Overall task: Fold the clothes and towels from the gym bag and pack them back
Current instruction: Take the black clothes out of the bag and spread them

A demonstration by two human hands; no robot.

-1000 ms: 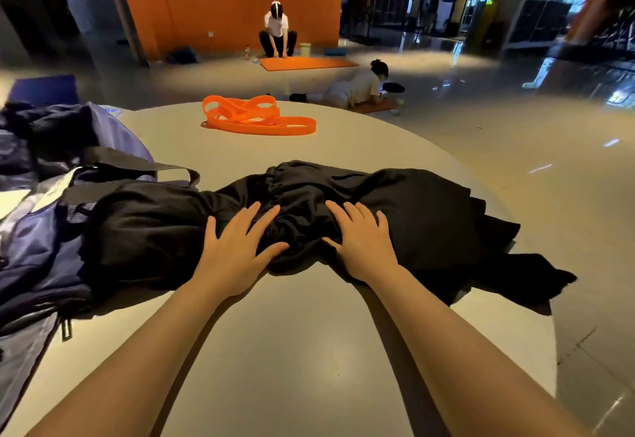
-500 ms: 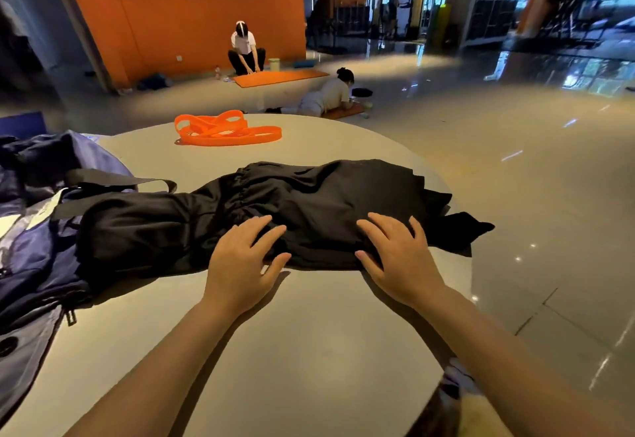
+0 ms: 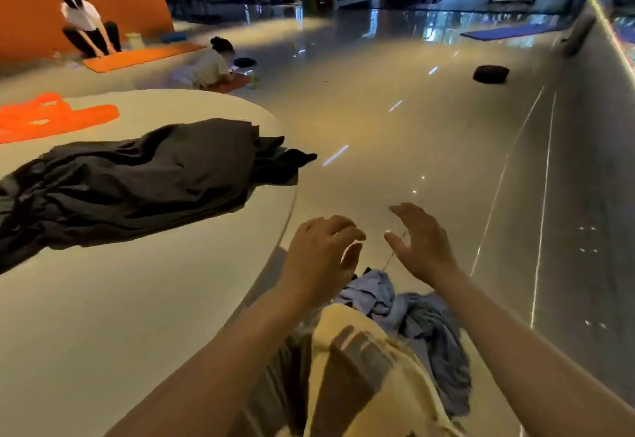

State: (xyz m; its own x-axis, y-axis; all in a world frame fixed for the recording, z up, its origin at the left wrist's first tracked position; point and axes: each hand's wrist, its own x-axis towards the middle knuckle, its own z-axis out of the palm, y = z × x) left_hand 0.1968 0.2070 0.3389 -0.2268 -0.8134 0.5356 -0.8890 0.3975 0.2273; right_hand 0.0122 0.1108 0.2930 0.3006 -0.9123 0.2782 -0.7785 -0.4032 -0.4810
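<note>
Far left, an orange resistance band (image 3: 51, 117) lies flat on the back part of the round white table (image 3: 103, 316), a bit blurry. Just in front of it the black garment (image 3: 137, 175) is spread across the table in a long rumpled heap, lots of creases, its right end bunched up and poking a little past the table's edge. Nothing is touching it.

Moving right, the left hand (image 3: 318, 258) hangs in the air just off the table's rim, fingers loosely curled, thumb apart from them, holding nothing. The right hand (image 3: 421, 244) is next to it, palm turned inward, fingers fairly straight and spread, also holding nothing. The two are near each other with a gap between.

Right below the hands there's a pile of clothes down off the table: a pale yellow garment (image 3: 360, 368) with darker stripes nearest the camera, and a blue-grey cloth (image 3: 422, 326) crumpled behind and to the right of it. The forearms cross over part of that pile, so some of it is hidden.

In the background on the glossy floor, one person (image 3: 86, 24) squats by an orange mat (image 3: 137, 56) in front of an orange wall, another person (image 3: 213, 67) lies on the floor, and further right sit a dark round cushion (image 3: 490, 74) and a blue mat (image 3: 508, 31).
</note>
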